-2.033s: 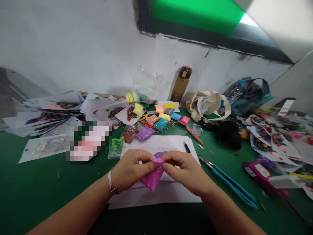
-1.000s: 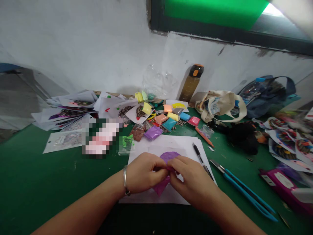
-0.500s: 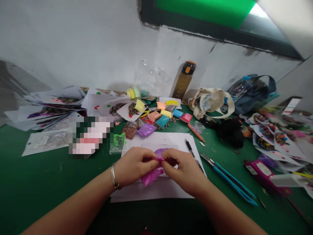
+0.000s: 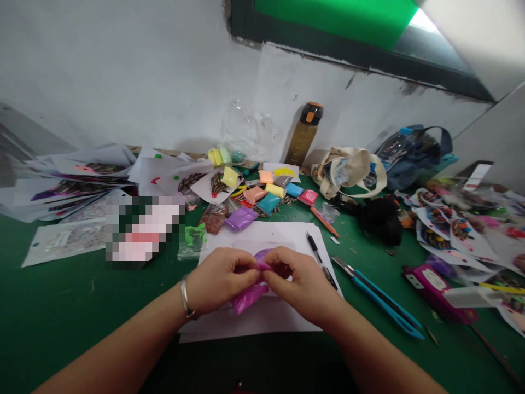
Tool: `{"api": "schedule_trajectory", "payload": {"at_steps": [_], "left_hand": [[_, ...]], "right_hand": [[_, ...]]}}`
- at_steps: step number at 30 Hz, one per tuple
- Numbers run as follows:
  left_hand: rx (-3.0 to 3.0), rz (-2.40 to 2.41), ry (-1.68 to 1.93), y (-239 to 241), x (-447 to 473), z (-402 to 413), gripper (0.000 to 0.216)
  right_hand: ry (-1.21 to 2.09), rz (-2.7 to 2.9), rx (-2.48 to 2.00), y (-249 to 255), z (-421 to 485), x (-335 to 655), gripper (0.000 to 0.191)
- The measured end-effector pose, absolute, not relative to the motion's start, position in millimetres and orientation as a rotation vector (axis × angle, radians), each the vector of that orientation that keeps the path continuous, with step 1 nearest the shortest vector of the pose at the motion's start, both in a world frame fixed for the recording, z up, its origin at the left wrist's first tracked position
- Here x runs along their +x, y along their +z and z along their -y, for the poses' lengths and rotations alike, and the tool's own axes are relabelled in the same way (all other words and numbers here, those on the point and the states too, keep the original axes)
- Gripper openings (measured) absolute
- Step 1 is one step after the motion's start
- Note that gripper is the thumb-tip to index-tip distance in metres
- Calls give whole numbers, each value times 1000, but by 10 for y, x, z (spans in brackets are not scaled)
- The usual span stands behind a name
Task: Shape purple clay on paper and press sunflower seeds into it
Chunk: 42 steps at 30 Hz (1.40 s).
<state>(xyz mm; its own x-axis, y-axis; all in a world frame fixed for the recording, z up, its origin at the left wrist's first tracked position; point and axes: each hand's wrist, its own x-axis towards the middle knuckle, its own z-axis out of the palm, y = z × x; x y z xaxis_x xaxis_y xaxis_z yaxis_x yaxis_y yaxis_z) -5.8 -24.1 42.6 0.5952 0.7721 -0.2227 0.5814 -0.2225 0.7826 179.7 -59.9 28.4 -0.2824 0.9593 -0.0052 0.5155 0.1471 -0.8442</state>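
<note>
Above a stack of white paper (image 4: 283, 320), a shiny magenta-purple plastic packet (image 4: 247, 299) is pinched between both my hands. My left hand (image 4: 223, 275), with a silver bangle at the wrist, grips its upper part between thumb and fingers. My right hand (image 4: 303, 285) pinches the same spot from the other side, fingertips almost meeting. The fingers partly hide the packet, and I cannot tell whether it is torn open. A black pen (image 4: 315, 247) lies on the paper beside my right hand. Farther right rests a blue utility knife (image 4: 383, 300), its blade out.
Small coloured packets, among them a purple one (image 4: 241, 219) and a teal one (image 4: 269, 204), lie behind the paper. A bag of green material (image 4: 192, 241) is left of it. A brown bottle (image 4: 304, 135) stands by the wall. A magenta box (image 4: 435, 290) lies right.
The view has shifted slightly, so the scene sits a little farther left. Both hands keep their pinch on the packet, with only a slight change of the fingers.
</note>
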Motion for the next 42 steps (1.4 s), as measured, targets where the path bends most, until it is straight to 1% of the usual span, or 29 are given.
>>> {"api": "schedule_trajectory", "payload": {"at_steps": [4,7,19,24,26,32,36,38,40,42], "left_hand": [[1903,-1048,280,419,-30,263,29],[1871,-1043,317,426,-29,250,29],[1853,-1077,294,452,-36,245,33],[1891,-1105,312,458,-54,250,34],[1898,-1110,314,455,-61,252,34],[1914,-1094,330,433,-29,260,33],[2017,-1130,336,416,3,263,33],[2057,-1173,358,414,-2,256,33],[2061,-1188,392,417,-22,241,33],[2048,-1189,419,423,-48,225,32]], "right_hand": [[905,1938,-1445,283,590,1760,13],[933,1920,-1436,303,587,1755,14],[1515,1621,-1275,283,559,1858,9],[1688,1573,-1204,326,547,1883,14],[1674,1574,-1207,332,544,1883,14],[1499,1673,-1318,255,545,1850,12],[1210,1692,-1478,209,534,1780,10],[1130,1652,-1534,200,520,1757,9],[1228,1587,-1486,203,505,1760,9],[1426,1508,-1355,221,493,1782,15]]}}
